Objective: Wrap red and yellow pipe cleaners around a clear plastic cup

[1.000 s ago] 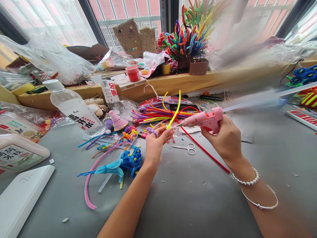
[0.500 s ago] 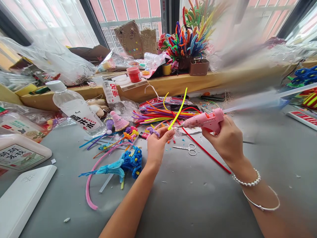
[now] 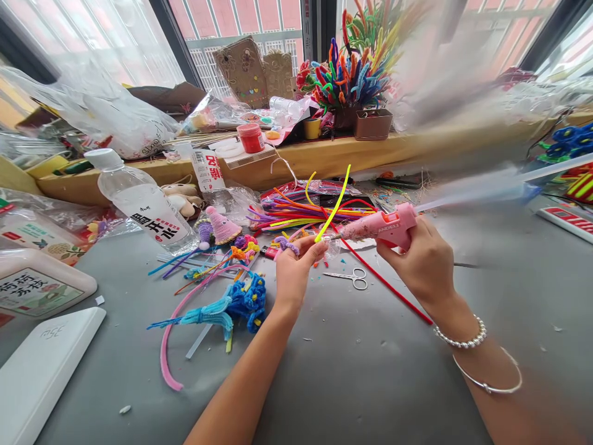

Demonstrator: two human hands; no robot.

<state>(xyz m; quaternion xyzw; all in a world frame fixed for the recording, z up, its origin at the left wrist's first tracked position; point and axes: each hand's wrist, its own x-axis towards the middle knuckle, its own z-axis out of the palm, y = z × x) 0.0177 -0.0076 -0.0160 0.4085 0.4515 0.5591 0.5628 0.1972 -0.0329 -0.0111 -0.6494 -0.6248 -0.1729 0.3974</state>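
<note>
Above the grey table [image 3: 352, 371], the left hand [image 3: 293, 271] pinches a bent yellow pipe cleaner [image 3: 332, 210] while the right hand [image 3: 424, 259], gripping a pink plastic glue gun [image 3: 386, 225], touches its nozzle there, gluing apparently unfinished

Bright daylight from far windows [image 3: 231, 18]; soft shadows on bench [image 3: 361, 371]; right far side smeared, edges warped.

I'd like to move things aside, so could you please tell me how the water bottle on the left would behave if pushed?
The water bottle leans tilted, so it would probably tip or roll. It looks like thin clear plastic, likely light and easily dented.
</note>
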